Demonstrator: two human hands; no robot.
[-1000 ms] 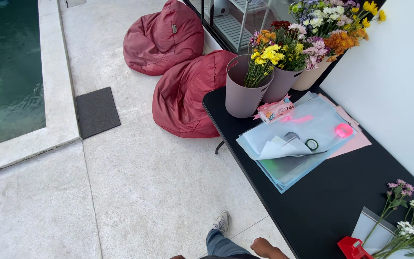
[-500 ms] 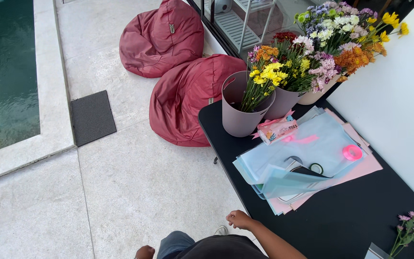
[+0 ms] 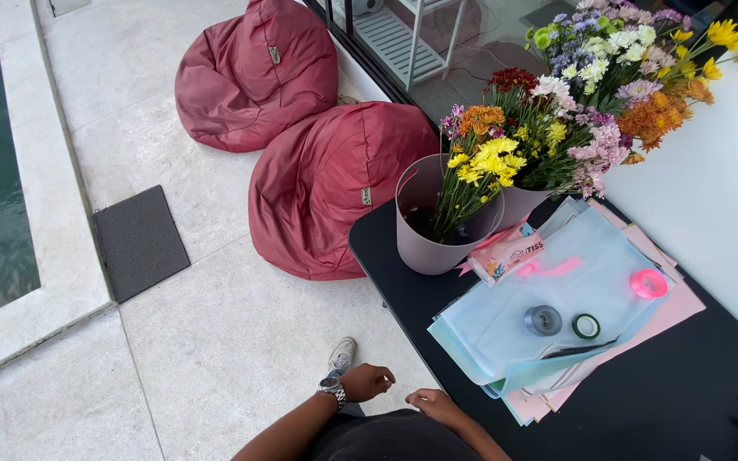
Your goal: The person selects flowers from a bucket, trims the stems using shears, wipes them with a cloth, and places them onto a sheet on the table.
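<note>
Pale stone-tiled poolside floor (image 3: 215,341); long black table (image 3: 694,401) against white wall (image 3: 711,188). Left hand (image 3: 367,381) and right hand (image 3: 430,403) empty, loosely curled, apart.

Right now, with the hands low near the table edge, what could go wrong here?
1. The mauve pot of yellow flowers stands near the black table corner; a bump may tip it.
2. The sheets of wrapping paper overhang the table edge and might slide off, taking the grey tape roll along.

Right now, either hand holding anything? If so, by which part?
Nothing held. Left hand, watch on its wrist, is loosely curled and empty; right hand is empty too. Both sit close to the body, short of the black table.
</note>
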